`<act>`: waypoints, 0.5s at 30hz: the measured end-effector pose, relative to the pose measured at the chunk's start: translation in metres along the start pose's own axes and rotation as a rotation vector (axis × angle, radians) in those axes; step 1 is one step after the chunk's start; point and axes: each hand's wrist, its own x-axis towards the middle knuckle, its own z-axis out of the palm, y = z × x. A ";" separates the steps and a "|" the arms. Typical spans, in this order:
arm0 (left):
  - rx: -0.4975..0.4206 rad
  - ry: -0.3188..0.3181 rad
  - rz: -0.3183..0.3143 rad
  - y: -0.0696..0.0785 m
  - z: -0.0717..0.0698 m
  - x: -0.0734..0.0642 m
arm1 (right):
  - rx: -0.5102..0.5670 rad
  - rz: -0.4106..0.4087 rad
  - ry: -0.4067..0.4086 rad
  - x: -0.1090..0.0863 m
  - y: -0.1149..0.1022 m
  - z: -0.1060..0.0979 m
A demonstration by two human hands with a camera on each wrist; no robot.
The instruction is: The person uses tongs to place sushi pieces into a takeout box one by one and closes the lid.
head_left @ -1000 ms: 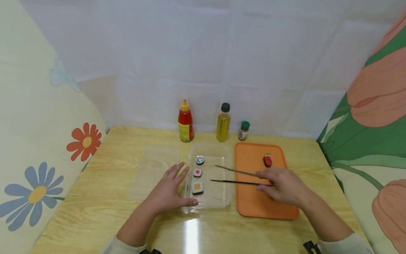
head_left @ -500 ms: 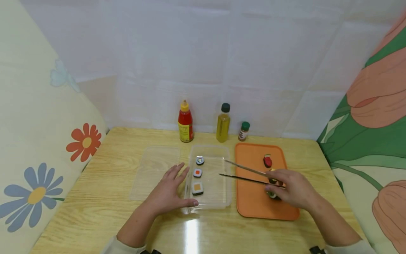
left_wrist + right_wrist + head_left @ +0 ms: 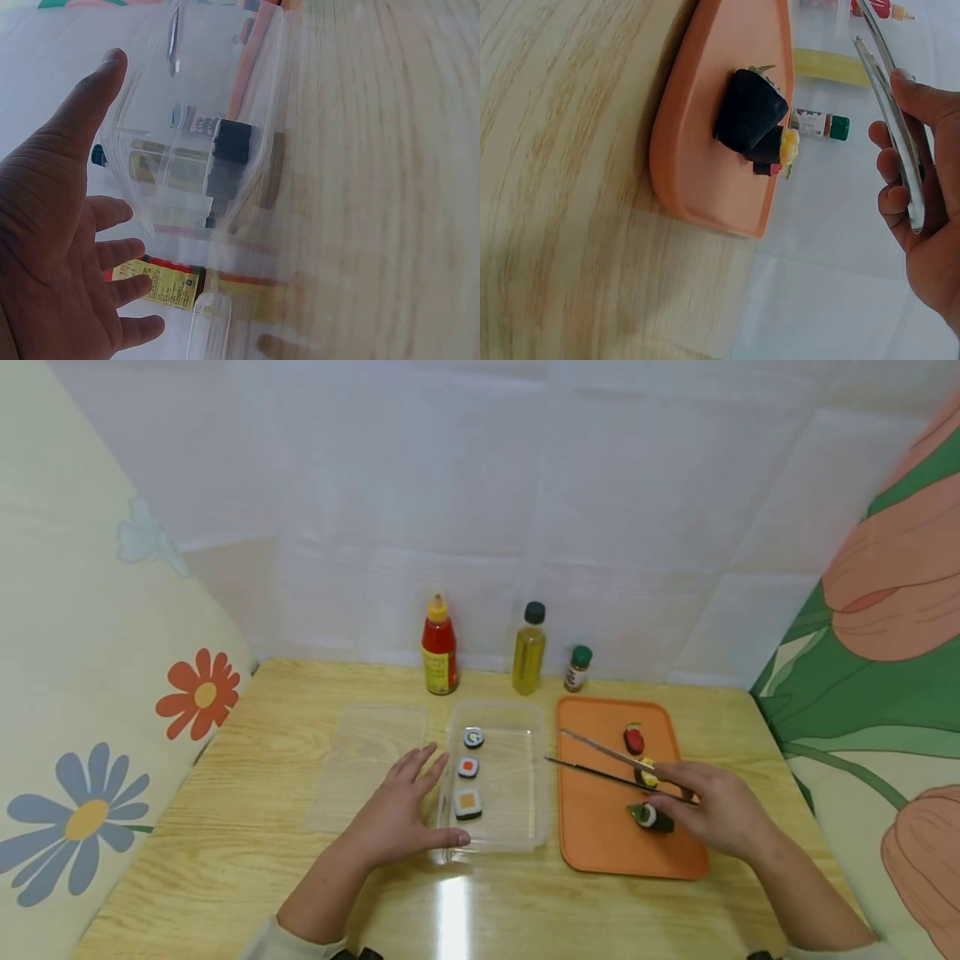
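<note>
My right hand [image 3: 712, 806] holds metal tongs [image 3: 607, 766] over the orange tray [image 3: 592, 843]; their tips stand apart with nothing between them. Beneath lie a dark seaweed roll with green filling [image 3: 652, 817], a yellow-topped piece [image 3: 647, 772] partly covered by the tongs, and a red-topped piece [image 3: 633, 739]. My left hand [image 3: 397, 818] rests at the left side of a clear plastic container [image 3: 510, 842], fingers spread and thumb by its near corner. Along that container's left side sit three sushi pieces: a small round one [image 3: 472, 737], an orange-centred one [image 3: 468, 767] and a larger square one [image 3: 468, 804].
A clear lid [image 3: 367, 743] lies left of the container. Behind stand a red sauce bottle [image 3: 439, 647], an oil bottle [image 3: 528, 650] and a small green-capped jar [image 3: 577, 668], close to the white backdrop [image 3: 360, 527].
My right hand has moved right with the tongs, whose tips have gone from over the container to the tray's left part. The yellow-topped piece and green-filled roll have come into sight. My left hand stays put.
</note>
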 end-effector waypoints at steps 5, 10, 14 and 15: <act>0.001 0.000 0.002 -0.001 0.000 0.000 | -0.018 0.012 0.016 -0.006 0.006 -0.002; 0.000 -0.007 -0.004 -0.001 0.000 0.000 | -0.059 0.066 0.008 -0.011 0.009 -0.005; 0.002 -0.011 -0.005 -0.001 0.000 0.000 | -0.090 0.104 0.003 -0.016 0.013 -0.007; 0.002 -0.012 -0.005 -0.001 0.000 0.000 | -0.097 0.110 0.005 -0.017 0.014 -0.007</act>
